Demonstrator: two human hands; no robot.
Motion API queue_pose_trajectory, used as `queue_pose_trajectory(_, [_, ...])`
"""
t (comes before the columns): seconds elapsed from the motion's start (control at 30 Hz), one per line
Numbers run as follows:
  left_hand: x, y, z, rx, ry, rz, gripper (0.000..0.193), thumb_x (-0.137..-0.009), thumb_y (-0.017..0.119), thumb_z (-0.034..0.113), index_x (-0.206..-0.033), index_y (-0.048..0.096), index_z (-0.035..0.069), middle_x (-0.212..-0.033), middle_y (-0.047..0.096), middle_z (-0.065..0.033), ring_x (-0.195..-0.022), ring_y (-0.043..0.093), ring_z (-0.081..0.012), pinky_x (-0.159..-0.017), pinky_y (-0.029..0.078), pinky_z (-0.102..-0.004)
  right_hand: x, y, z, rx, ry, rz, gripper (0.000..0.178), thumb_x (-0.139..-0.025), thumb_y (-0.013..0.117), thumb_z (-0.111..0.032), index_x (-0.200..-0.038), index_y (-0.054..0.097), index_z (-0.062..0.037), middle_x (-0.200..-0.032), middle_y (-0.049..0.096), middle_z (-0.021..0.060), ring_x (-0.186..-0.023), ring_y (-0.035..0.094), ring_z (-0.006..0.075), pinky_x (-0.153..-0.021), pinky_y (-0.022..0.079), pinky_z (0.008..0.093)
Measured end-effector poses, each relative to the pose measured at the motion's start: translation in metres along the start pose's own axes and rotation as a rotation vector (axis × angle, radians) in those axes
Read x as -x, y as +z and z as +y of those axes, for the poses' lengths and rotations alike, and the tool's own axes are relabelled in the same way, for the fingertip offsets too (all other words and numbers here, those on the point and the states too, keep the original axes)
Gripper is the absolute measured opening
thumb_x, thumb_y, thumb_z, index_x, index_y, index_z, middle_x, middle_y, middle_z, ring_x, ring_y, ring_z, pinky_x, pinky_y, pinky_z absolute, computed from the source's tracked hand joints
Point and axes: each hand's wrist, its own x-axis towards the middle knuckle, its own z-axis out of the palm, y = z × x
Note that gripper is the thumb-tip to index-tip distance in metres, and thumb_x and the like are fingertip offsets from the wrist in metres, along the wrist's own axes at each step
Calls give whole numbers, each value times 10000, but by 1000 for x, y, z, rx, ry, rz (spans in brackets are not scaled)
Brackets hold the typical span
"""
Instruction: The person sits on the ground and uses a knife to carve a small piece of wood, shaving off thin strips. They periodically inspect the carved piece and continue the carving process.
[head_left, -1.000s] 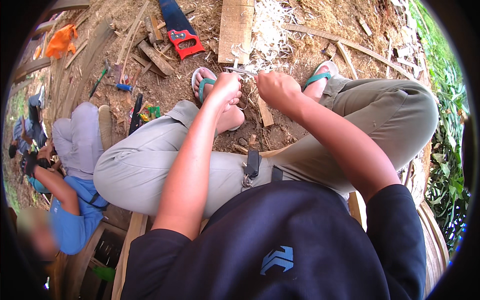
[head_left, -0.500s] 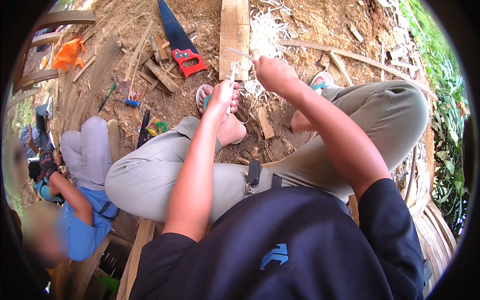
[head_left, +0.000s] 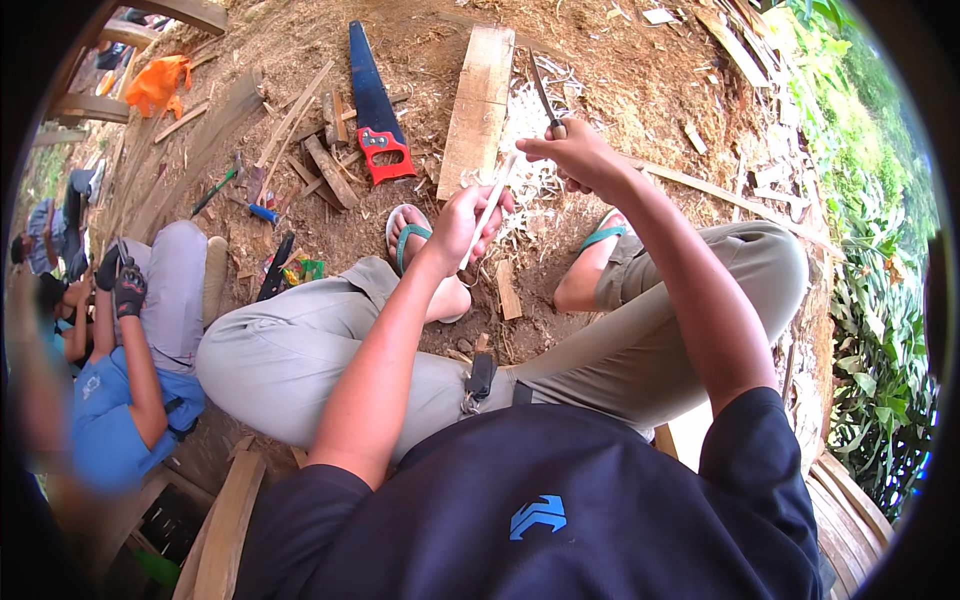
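My left hand [head_left: 468, 228] is closed round a thin pale wooden stick [head_left: 496, 192], which slants up and to the right out of my fist. Just beyond the stick's upper end, my right hand [head_left: 580, 158] grips a knife [head_left: 542, 92], its narrow blade pointing away from me. The knife's handle is mostly hidden in my fingers, and my right thumb reaches close to the stick's tip. Under and beyond my hands a flat wooden board [head_left: 478, 110] lies on the ground, with a heap of pale shavings [head_left: 528, 125] along its right side.
A red-handled saw [head_left: 383, 120] lies left of the board among wood scraps [head_left: 330, 172]. My sandalled feet flank the shavings. A blue-handled tool [head_left: 263, 213] and an orange cloth [head_left: 158, 85] lie farther left. Beside me sits a person in a blue shirt [head_left: 115, 410]. Green plants [head_left: 880, 330] border the right.
The knife blade has swung from pointing left across the stick to pointing away from me. The stick leans more to the right. The neighbour's gloved hands have shifted, and my view has moved slightly.
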Motion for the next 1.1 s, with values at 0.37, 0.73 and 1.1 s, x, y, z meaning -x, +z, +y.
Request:
queue_pose_trajectory(0.37, [1,3,7,-236,48,50,360,-924,312,213,-1040,581,4,-584,410,42,-396,346,-49,-362,301,-200,-25,-3,-2,15,-95,193,358,-816,776,-255,-902,527,-12,-663,538,37,-523,494,96,-443,414,255])
queue_pose_trajectory(0.73, [-23,-8,-42,-259,125,239,233,-1018,378,275,-891,466,100,-606,363,63,-430,278,-31,-368,201,-217,-34,2,25,593,-246,306,480,-924,561,-447,-917,584,32,-794,652,233,-783,656,377,-739,512,443])
queue_pose_trajectory(1.1, [-22,-48,-72,-397,-144,492,299,-912,347,321,-880,494,62,-551,466,-11,-398,397,-125,-360,359,-283,-3,70,88,931,-518,40,420,-999,427,-341,-788,592,-18,-618,614,194,-575,636,370,-521,515,472])
